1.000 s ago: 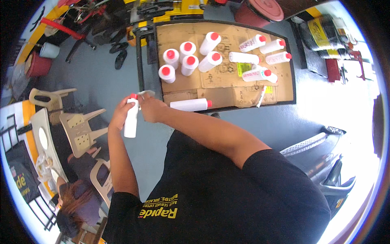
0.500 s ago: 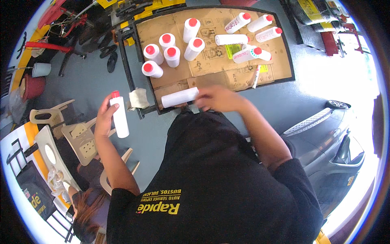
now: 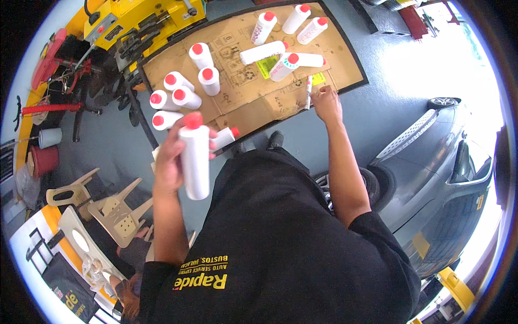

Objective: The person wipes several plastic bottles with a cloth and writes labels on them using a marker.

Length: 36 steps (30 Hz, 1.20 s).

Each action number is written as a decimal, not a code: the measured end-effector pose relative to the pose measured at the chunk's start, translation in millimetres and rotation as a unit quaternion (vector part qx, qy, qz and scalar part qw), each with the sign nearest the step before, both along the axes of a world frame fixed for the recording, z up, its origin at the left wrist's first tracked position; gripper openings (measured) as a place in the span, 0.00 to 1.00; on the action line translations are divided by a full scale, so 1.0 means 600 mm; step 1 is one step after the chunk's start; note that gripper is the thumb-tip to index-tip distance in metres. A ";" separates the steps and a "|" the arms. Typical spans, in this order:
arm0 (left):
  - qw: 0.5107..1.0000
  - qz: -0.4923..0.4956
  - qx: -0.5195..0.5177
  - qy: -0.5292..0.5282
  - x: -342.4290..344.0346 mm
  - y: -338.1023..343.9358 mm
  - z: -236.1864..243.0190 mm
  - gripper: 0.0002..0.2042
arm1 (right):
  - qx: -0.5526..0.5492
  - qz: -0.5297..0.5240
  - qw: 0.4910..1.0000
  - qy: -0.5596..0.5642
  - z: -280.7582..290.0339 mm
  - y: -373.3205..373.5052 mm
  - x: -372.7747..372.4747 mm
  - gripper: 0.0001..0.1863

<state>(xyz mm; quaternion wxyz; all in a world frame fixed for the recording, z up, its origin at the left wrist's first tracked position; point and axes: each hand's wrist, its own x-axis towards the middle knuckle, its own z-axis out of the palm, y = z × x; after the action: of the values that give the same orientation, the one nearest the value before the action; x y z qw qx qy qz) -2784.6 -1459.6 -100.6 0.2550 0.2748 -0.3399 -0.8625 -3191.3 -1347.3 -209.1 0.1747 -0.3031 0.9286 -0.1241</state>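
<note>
My left hand is wrapped around a white plastic bottle with a red cap, held upright and raised in front of the table. Behind it, another white bottle lies on its side at the table's near edge, partly hidden by my hand. At the near right edge of the table, my right hand has its fingers drawn together on a white marker pen, which rests on the cardboard. The exact grip of the fingertips is hard to see.
Cardboard covers the dark-rimmed table. Several red-capped bottles stand at its left; others, some with handwriting, stand or lie at its right, including a lying bottle. A grey car is at the right, beige chairs at the left.
My right hand has left the lying bottle and reached right to the marker pen. My left hand has brought its bottle up and to the right. The whole view has turned.
</note>
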 end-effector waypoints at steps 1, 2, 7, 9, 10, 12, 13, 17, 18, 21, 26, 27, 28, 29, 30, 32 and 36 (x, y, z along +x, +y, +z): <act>1.000 -0.018 0.002 -0.001 -0.037 0.004 0.000 0.38 | 0.020 -0.009 1.000 0.017 -0.013 -0.005 -0.009 0.29; 0.999 -0.035 0.005 0.014 -0.071 0.006 0.000 0.38 | 0.026 -0.006 1.000 0.000 -0.028 -0.014 -0.017 0.33; 0.996 -0.065 0.014 0.066 -0.201 0.016 0.000 0.34 | 0.017 0.010 1.000 0.003 -0.062 -0.031 -0.037 0.35; 0.996 -0.078 -0.026 0.041 -0.235 0.022 0.014 0.34 | 0.042 -0.030 0.999 -0.004 -0.067 -0.030 -0.056 0.34; 0.995 -0.081 -0.052 0.026 -0.248 0.025 0.019 0.36 | 0.024 -0.045 0.999 0.005 -0.053 -0.033 -0.053 0.27; 0.993 -0.081 -0.085 0.010 -0.265 0.029 0.024 0.38 | -0.021 0.000 0.999 -0.036 0.006 -0.011 -0.055 0.24; 0.994 -0.084 -0.055 0.030 -0.273 0.032 0.026 0.37 | -0.056 0.042 0.995 -0.072 0.041 0.008 -0.056 0.21; 0.996 -0.026 0.014 0.088 -0.328 0.065 0.039 0.34 | -0.265 0.050 0.900 -0.343 0.209 0.081 -0.031 0.14; 0.995 0.012 0.008 0.094 -0.348 0.076 0.034 0.35 | -0.267 0.051 0.898 -0.345 0.242 0.092 -0.027 0.14; 0.981 -0.026 0.015 0.191 -0.391 0.076 0.036 0.34 | -0.214 0.161 0.910 -0.318 0.298 0.113 -0.029 0.12; 0.992 0.083 -0.051 0.082 -0.461 0.121 0.086 0.32 | -0.279 0.262 0.887 -0.257 0.292 0.129 -0.024 0.12; 0.991 0.086 -0.054 0.082 -0.467 0.123 0.088 0.32 | -0.288 0.275 0.889 -0.224 0.289 0.131 -0.022 0.12; 0.988 0.110 -0.022 0.108 -0.468 0.124 0.090 0.31 | -0.296 0.296 0.874 -0.246 0.287 0.135 -0.017 0.11; 0.982 0.134 0.010 0.134 -0.470 0.126 0.093 0.30 | -0.298 0.300 0.871 -0.249 0.289 0.139 -0.018 0.11; 0.977 0.148 0.020 0.153 -0.476 0.129 0.098 0.29 | -0.290 0.297 0.866 -0.277 0.293 0.144 -0.021 0.11; 0.975 0.168 0.014 0.144 -0.489 0.144 0.111 0.29 | -0.282 0.298 0.858 -0.308 0.290 0.153 -0.025 0.10; 0.951 0.297 -0.056 0.068 -0.490 0.127 0.100 0.29 | -0.292 0.297 0.825 -0.383 0.288 0.185 -0.056 0.10</act>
<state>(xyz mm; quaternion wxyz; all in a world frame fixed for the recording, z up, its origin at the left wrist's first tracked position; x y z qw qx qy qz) -3078.7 -1383.7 -40.3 0.5374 0.2895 -0.2725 -0.7437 -3225.1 -1236.1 -36.1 0.4476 -0.5289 0.5729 -0.4378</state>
